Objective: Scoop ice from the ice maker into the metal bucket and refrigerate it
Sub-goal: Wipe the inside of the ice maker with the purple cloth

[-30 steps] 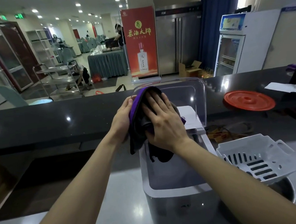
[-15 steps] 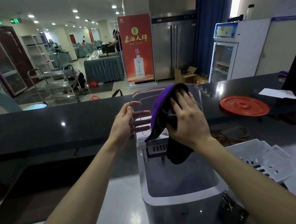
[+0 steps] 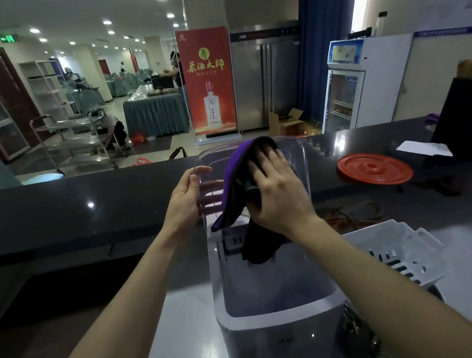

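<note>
Purple-and-black cloth is pressed by the flat fingers of the right hand against the raised clear plastic lid of the grey box-shaped ice maker on the bench, while the left hand, on the cloth a second ago, pinches the lid's edge.

The one thing I can read from here is the red banner out on the floor. Large gold characters run across its upper part, 茶酒大師, under a round gold emblem. A smaller line beneath them is too fine to read, and so is the label on the bottle pictured lower down. A green exit sign glows near the ceiling at far left, its marks blurred. The steel fridge has a pale mark on its dark top strip, unreadable. The display fridge has a blue header with blurred print.
</note>
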Available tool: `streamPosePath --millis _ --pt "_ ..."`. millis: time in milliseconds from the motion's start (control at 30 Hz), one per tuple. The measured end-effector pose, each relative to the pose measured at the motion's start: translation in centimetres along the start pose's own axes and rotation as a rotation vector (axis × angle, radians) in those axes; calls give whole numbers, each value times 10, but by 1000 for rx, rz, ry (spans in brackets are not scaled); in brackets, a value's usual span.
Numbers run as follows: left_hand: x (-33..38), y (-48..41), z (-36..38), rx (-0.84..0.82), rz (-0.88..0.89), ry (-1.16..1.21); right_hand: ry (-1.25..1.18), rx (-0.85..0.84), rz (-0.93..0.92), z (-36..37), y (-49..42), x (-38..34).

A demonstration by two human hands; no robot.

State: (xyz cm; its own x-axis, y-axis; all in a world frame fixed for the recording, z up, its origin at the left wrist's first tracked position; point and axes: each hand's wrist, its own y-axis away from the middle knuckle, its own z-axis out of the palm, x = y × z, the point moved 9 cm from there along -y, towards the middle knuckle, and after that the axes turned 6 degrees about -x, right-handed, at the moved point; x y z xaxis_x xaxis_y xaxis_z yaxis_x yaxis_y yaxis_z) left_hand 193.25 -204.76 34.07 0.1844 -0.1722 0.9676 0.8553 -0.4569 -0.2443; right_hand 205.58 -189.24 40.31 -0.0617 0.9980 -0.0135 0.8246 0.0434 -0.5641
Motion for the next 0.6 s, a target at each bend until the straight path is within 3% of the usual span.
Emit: streamPosePath --millis 100,233,433,600 --pt "-2 0 3 -37 16 34 -23 23 151 -5 17 39" --pt "-3 0 2 -27 9 12 -10 -34 215 9 40 44" --pt "-1 1 2 -13 12 -11 49 -136 205 32 69 36" --pt "-1 2 3 -4 8 -15 9 -66 163 16 59 33"
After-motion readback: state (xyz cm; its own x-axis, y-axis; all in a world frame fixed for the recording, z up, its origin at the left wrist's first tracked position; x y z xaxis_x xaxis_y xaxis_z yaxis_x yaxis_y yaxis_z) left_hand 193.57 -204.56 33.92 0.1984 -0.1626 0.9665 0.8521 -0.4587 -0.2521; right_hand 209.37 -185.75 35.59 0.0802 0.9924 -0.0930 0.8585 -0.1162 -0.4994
